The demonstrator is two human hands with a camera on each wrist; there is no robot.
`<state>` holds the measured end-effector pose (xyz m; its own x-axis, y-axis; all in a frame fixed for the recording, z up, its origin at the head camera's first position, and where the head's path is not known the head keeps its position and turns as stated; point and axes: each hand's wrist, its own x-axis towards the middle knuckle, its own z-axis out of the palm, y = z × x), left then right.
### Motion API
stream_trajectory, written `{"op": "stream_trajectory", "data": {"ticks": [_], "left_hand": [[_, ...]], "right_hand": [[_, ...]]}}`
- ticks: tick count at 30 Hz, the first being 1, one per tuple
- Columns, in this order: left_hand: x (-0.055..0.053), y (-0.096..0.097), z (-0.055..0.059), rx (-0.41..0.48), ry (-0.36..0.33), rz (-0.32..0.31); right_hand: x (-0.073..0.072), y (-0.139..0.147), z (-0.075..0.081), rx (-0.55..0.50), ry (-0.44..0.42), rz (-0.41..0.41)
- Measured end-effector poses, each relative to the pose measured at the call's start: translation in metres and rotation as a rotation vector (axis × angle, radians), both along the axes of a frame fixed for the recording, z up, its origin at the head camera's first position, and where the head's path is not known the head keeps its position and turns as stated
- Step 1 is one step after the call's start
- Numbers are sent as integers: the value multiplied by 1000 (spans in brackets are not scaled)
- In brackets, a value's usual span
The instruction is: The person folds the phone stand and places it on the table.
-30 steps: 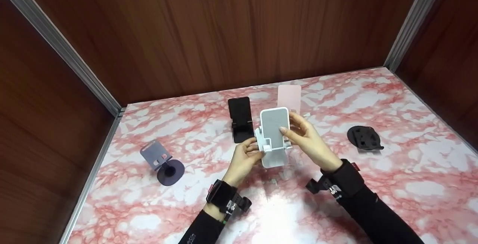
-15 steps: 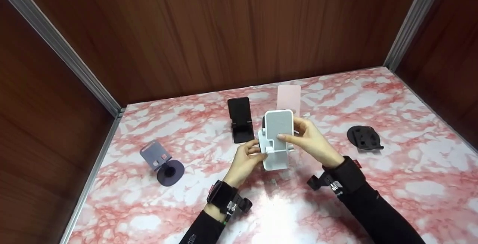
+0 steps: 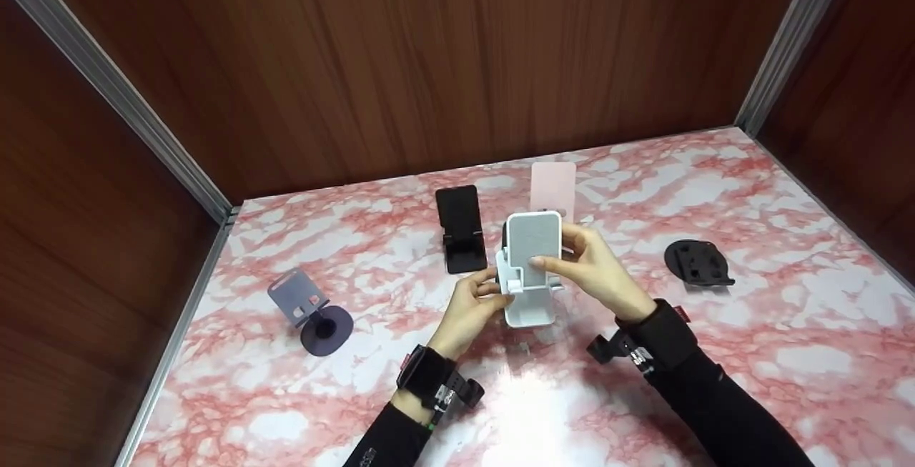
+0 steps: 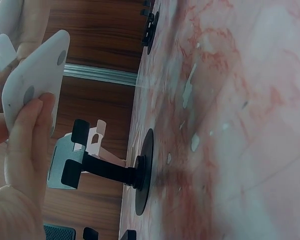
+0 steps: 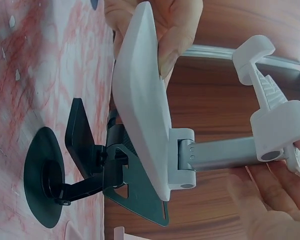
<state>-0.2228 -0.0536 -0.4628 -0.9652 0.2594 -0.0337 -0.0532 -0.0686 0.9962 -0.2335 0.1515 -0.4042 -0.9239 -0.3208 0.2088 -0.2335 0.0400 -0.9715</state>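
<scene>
A white phone stand (image 3: 535, 249) with a grey pad on its upper plate is held in the air between both hands. My left hand (image 3: 468, 302) pinches its white base (image 4: 40, 75), whose underside has round feet. In the right wrist view the base (image 5: 142, 100) is tilted and joined by a hinge to a silver arm (image 5: 222, 152). My right hand (image 3: 593, 267) grips the upper plate, thumb on the front pad and fingers behind it.
A black stand (image 3: 461, 227) and a pink one (image 3: 553, 184) are at the back. A purple-grey stand (image 3: 314, 310) stands left; a folded black round stand (image 3: 699, 264) lies right. A dark round-based stand (image 4: 145, 172) shows in the left wrist view. Wooden walls enclose the marbled tabletop (image 3: 800, 360).
The upper plate has shifted slightly right and down and tipped, with the right hand moving along. The left hand has kept hold of the base, nearly still. Little differs over the last half second.
</scene>
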Motion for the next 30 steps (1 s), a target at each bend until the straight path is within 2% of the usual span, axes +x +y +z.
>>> {"op": "stream_trajectory", "data": {"ticks": [11,19,25,30], "left_hand": [[3,1,-1,16,28,-38],[4,3,1,59,-42,-43],[5,4,1,76,-56,-47],[5,3,2,86,-64,-42]], "right_hand": [[-3,-3,-3,18,97,-101],[-4,-3,-3,13,174,-149],[-6,-2,-5,30,210,-162],[-7,-3,-8,37,289,-174]]}}
